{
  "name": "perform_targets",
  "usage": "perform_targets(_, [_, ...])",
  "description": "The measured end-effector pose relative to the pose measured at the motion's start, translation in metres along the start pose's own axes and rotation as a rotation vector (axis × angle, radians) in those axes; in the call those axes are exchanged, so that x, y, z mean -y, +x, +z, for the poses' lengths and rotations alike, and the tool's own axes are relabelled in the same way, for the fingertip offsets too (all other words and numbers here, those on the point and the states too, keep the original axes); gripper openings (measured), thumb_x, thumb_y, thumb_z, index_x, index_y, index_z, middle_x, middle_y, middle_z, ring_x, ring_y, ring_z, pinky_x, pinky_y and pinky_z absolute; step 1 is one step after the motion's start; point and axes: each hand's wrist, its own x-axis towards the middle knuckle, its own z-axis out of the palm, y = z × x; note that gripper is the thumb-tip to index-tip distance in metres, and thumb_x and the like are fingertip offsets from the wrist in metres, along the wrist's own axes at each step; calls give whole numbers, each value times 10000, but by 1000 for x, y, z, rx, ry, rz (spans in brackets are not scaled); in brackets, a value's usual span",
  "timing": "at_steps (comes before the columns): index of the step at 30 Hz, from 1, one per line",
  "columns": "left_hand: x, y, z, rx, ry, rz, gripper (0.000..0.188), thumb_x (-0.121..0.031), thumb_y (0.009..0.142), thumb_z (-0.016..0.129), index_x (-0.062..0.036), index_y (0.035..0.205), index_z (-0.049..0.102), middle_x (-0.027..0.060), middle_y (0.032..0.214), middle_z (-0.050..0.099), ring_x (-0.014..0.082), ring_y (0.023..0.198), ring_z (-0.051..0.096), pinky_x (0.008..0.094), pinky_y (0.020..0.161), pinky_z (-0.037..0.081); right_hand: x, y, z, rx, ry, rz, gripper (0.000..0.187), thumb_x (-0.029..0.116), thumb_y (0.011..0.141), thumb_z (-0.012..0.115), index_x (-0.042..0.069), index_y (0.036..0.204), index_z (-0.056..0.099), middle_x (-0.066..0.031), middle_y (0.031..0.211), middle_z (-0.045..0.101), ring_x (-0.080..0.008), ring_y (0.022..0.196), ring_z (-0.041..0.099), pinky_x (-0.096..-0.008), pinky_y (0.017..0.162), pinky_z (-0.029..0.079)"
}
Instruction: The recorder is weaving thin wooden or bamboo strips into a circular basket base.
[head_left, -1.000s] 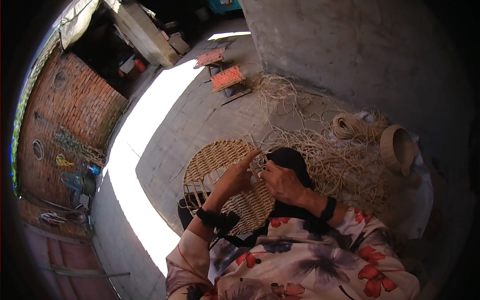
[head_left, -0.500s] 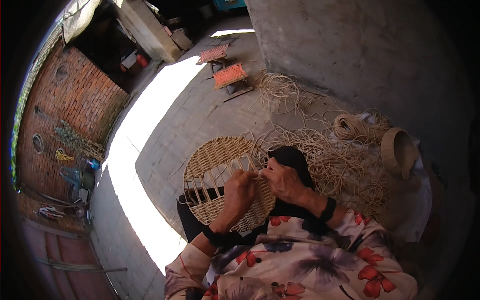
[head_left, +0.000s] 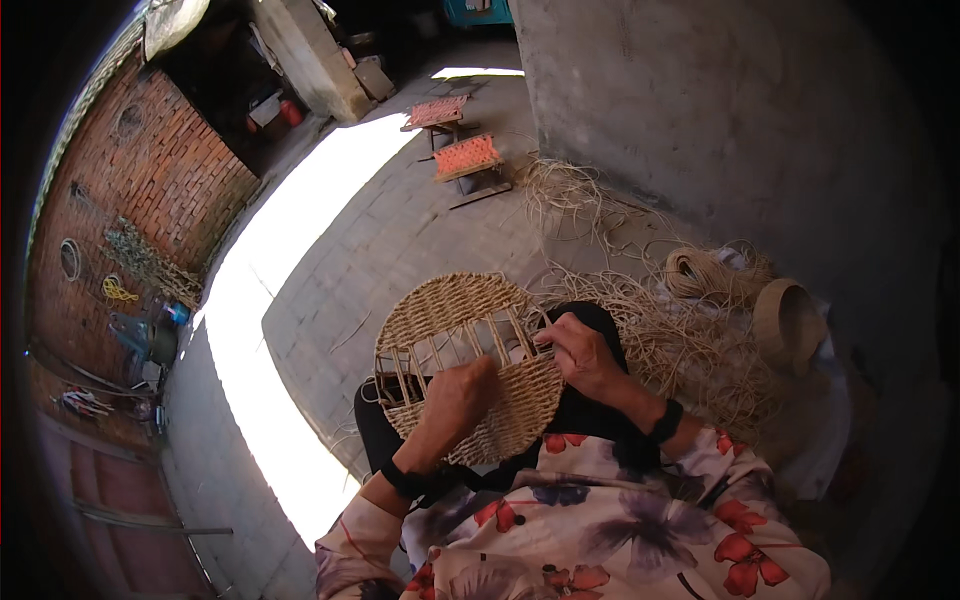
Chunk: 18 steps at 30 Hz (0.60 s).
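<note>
A round woven straw-coloured mat (head_left: 450,297) rests tilted on my lap. Its far and near parts are closely woven; across the gap between them run bare paired ribs. Over the near edge of that gap is my left hand (head_left: 462,392), closed in a fist with its fingertips turned away from view. My right hand (head_left: 585,358) is at the mat's right rim, thumb and forefinger pinched together where a thin strand of cord seems to lie. The cord itself is mostly hidden by the fingers.
Loose pale cord (head_left: 690,350) lies in a tangled heap to the right, with a coiled bundle (head_left: 705,275) and a round basket (head_left: 785,325) beyond. Two low stools (head_left: 468,156) with red woven seats stand ahead. A grey wall (head_left: 700,110) rises at the right.
My hands, close together before, have come apart: the left moved left and nearer me, the right slightly right. The mat has shifted a little to the right.
</note>
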Motion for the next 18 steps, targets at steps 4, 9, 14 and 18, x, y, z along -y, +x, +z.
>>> perform_targets(4, [11, -8, -6, 32, -266, -52, 168, -110, 883, 603, -48, 1028, 662, 199, 787, 666, 378, 730, 669, 429, 646, 524, -7, 6, -3, 11, 55, 111, 247, -69, 787, 503, 25, 960, 651, -147, 927, 588, -308, 814, 634, -356, 723, 500])
perform_targets(9, [28, -6, -6, 59, -284, 37, 204, -151, 871, 621, -71, 1045, 690, 192, 798, 674, 387, 755, 667, 439, 675, 530, 8, 3, 11, 282, -132, -30, 260, -68, 751, 556, 48, 960, 660, -137, 917, 592, -302, 845, 634, -381, 717, 497])
perform_targets(14, [17, -13, -49, 62, -364, -93, 179, -188, 903, 607, -29, 935, 685, 176, 778, 675, 344, 731, 677, 398, 672, 518, 32, 27, 14, 94, -124, -252, 199, -5, 798, 603, 36, 991, 631, -130, 929, 608, -333, 801, 625, -417, 691, 510])
perform_targets(18, [0, -22, -74, 54, -483, -217, 169, -159, 928, 575, -22, 967, 666, 161, 747, 680, 270, 681, 681, 370, 644, 509, 79, 29, 42, 292, 388, -4, 144, 78, 881, 670, 11, 1004, 640, -125, 851, 653, -254, 768, 648, -336, 675, 497])
